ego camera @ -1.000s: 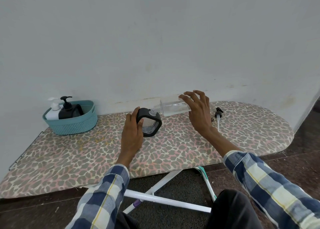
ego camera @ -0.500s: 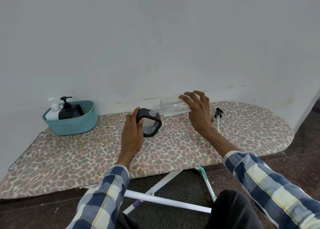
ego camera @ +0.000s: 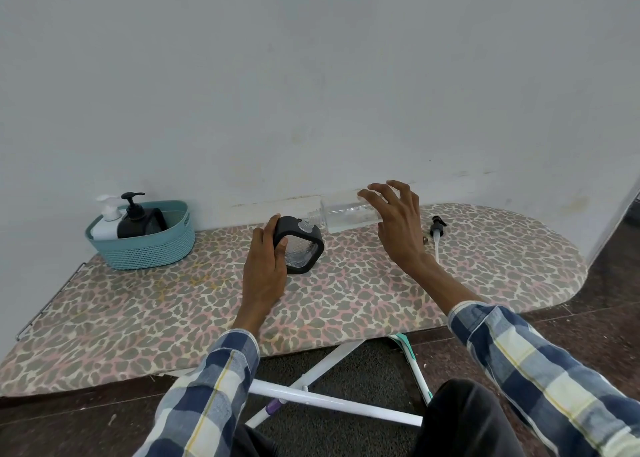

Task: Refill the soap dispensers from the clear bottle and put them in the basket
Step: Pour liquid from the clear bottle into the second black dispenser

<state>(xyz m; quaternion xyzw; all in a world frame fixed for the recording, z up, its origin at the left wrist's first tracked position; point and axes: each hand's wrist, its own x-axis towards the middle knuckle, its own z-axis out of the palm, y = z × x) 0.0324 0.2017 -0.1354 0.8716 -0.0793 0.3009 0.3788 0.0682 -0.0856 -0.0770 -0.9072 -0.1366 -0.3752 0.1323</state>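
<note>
Head view. You are pouring from the clear bottle (ego camera: 349,212), which your right hand (ego camera: 398,226) is holding almost level, its threaded neck pointing toward nine o'clock and meeting the round opening in the top of the black-framed dispenser (ego camera: 300,245). Your right fingers are curling around the bottle's far end; your left hand (ego camera: 265,266) is gripping the dispenser's left edge, thumb on the front face, tilting it toward the bottle. The two hands are working apart, one on each vessel. The dispenser is resting on the ironing board (ego camera: 346,294), near its middle.

To do this step well, you are best keeping the neck seated over the opening and raising the bottle's base gradually, since little liquid appears to remain. Holding the dispenser firm guards against spills onto the fabric cover.

The loose pump head (ego camera: 437,231) is lying at three o'clock of your right hand, ready for refitting. At ten o'clock, the teal basket (ego camera: 145,248) is already holding a white dispenser (ego camera: 107,222) and a black dispenser (ego camera: 135,219).
</note>
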